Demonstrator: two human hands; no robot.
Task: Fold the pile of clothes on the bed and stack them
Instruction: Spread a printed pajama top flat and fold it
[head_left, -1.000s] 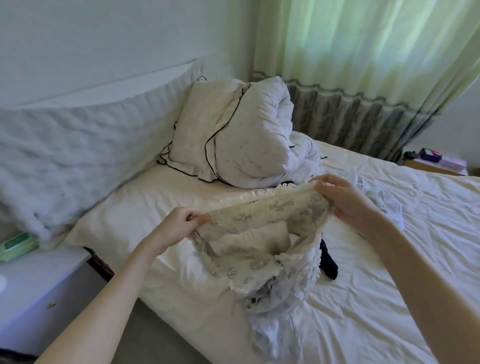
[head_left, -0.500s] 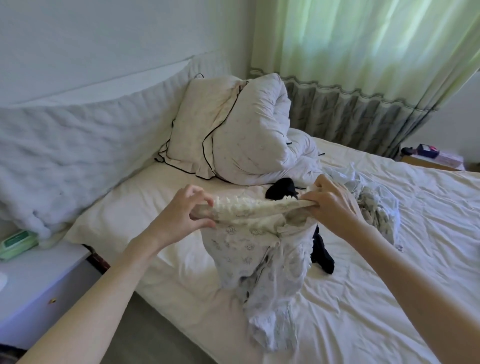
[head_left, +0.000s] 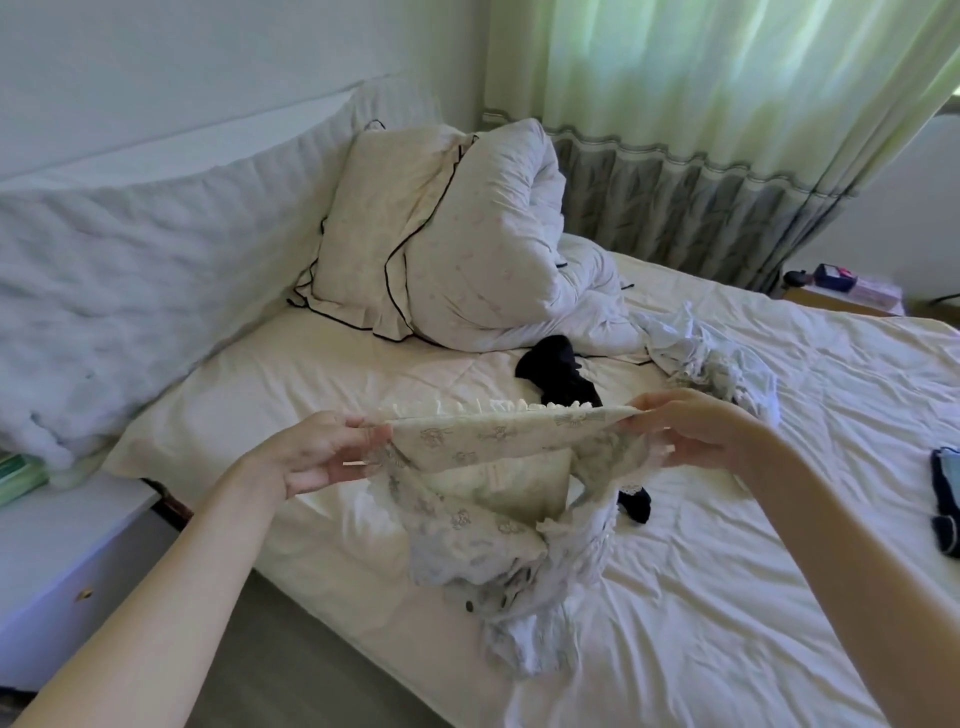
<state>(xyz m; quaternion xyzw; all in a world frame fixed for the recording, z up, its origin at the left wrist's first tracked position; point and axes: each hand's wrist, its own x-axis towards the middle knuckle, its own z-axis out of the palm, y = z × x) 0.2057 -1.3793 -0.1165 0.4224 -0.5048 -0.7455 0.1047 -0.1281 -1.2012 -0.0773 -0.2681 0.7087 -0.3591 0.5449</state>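
Note:
I hold a cream garment (head_left: 483, 499) with a small flower print and a frilled waistband, stretched level above the bed (head_left: 753, 597). My left hand (head_left: 322, 452) pinches the waistband's left end and my right hand (head_left: 696, 436) pinches its right end. The rest of the garment hangs down and bunches on the sheet. A black garment (head_left: 558, 371) lies behind it, and part of it shows under my right wrist. A crumpled pale blue-white garment (head_left: 711, 358) lies further back right. A dark blue folded piece (head_left: 945, 499) sits at the right edge.
A pillow (head_left: 374, 234) and a rolled duvet (head_left: 504, 244) stand at the head of the bed against a padded headboard (head_left: 130, 249). A white nightstand (head_left: 57, 561) is at the left. Curtains (head_left: 701, 130) hang behind, with a small table of items (head_left: 841, 286) at far right.
My hands have moved apart and lowered, pulling the bunched waistband out straight and flat. The view has tilted down, so more of the black garment shows.

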